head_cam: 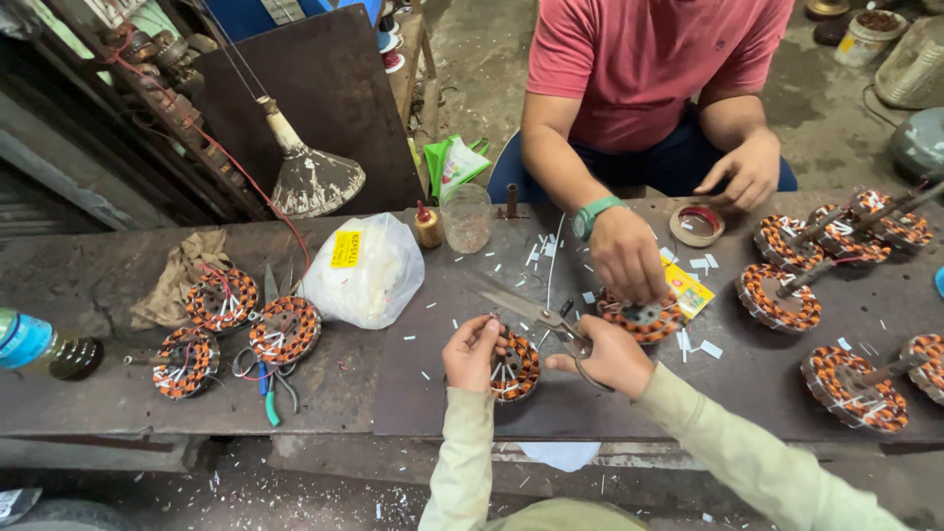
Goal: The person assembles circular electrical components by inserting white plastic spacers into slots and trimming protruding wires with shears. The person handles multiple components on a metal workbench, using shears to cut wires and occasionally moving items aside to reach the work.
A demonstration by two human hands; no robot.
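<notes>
While looking down from the head camera, seeing a clear glass jar (466, 217) standing near the far edge of the bench, contents not clear, with a small amber bottle with a red tip (427, 226) just beside it, and a white plastic bag (366, 271) bulging to their left, its contents hidden. Lying at the left edge, a plastic bottle with a blue label (39, 344). Stretching across, a dark, worn metal workbench (98, 265) littered with white paper scraps, over a dusty concrete floor. Holding with the left hand (474, 352), fingers pinched together on wires at the top of a copper-wound stator (514, 370) resting on the bench near the front edge. Gripping with the right hand (610, 356) a pair of scissors (539, 317), fingers clamped through the handles, blades pointing up-left over the stator. Working opposite, another person in a red shirt, one hand (629, 258) pressing on a second stator (644, 320), the other hand (747, 169) near a roll of tape (696, 224). Counting four stators in the group at left, at least six at right, some hard to separate.
</notes>
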